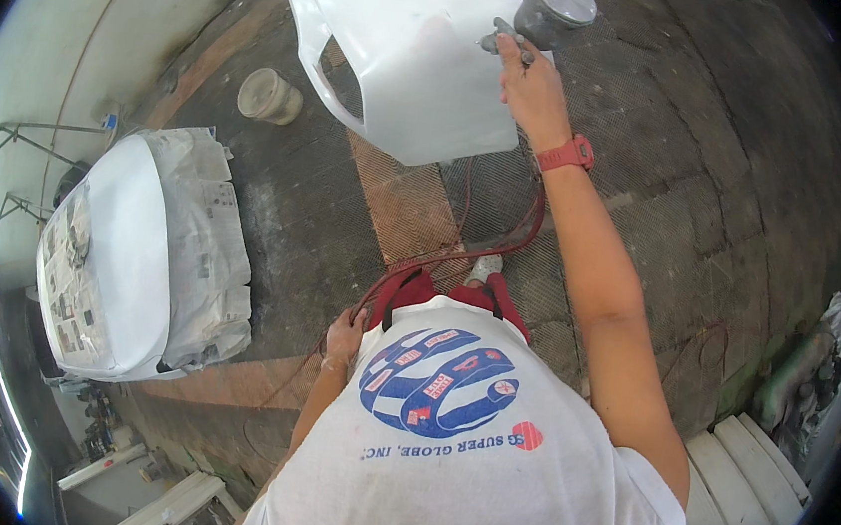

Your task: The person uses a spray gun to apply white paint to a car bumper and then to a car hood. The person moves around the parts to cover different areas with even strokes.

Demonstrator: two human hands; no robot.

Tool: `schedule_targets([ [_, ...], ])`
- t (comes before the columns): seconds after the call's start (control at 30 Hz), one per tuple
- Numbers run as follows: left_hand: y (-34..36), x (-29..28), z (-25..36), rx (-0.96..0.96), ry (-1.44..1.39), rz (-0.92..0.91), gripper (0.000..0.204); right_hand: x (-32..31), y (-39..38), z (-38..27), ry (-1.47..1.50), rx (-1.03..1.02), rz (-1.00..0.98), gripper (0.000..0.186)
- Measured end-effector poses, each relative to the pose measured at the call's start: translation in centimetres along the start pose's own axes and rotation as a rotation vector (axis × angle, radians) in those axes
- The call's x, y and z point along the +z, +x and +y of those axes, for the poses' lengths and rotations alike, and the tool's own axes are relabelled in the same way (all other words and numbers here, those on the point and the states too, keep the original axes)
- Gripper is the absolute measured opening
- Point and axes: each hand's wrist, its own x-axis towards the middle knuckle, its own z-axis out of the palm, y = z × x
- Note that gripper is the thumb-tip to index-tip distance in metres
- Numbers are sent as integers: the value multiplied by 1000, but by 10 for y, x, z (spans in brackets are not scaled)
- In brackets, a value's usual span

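- Grey metal spray gun (503, 40) — at the curved white panel (427, 73)'s edge, long axis slanting from left-pointing head to round grey cup (552, 16), upper right.
- Right hand (536, 91): grip closed around it.
- Left hand (344, 338): grip curled on dark-red hose (502, 247).

Downward fisheye view from head height

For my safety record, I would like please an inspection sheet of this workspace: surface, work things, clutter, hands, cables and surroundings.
Surface: dark floor, mesh-textured, with brown strips.
Job's things: spray gun with cup, at the edge of a white panel; contact cannot be told.
Clutter: pail left of the panel; white parts at lower right.
Hands: right hand grips the gun; left hand holds the hose.
Cables: red hose curves in front of the person.
Surroundings: masked part at left, edged with paper; pale wall behind.
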Motion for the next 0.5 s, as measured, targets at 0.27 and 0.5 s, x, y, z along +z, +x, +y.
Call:
schedule_targets([
  [0.27,-27,-21,11,31,-61,101,54,33,19,-36,243,45,-245,75],
  [0.5,-65,14,-41,-39,-278,97,51,31,66,-43,7,75,32,73],
])
